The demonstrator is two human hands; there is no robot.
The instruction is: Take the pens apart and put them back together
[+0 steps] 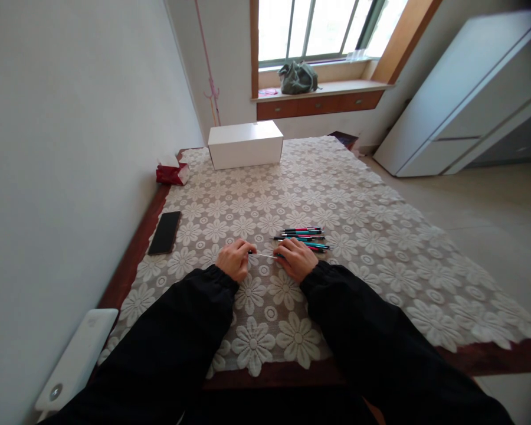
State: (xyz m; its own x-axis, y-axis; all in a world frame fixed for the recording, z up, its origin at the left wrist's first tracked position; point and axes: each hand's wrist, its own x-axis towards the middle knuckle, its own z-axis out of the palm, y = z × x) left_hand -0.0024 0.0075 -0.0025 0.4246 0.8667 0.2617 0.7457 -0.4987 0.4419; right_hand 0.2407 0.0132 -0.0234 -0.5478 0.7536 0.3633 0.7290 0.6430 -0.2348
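My left hand [234, 260] and my right hand [297, 260] rest close together on a table covered with a white lace cloth [371, 236]. Between them they hold a thin pale refill or pen part [264, 255], each hand pinching one end. Just beyond my right hand lies a small pile of several pens [303, 236] with red, teal and black barrels. Both my forearms are in black sleeves.
A black phone [164, 232] lies at the left table edge. A white box [245, 144] stands at the far end, a red packet [171, 173] beside it. A white device [77, 354] sits near left. A white cabinet [469, 100] stands on the right.
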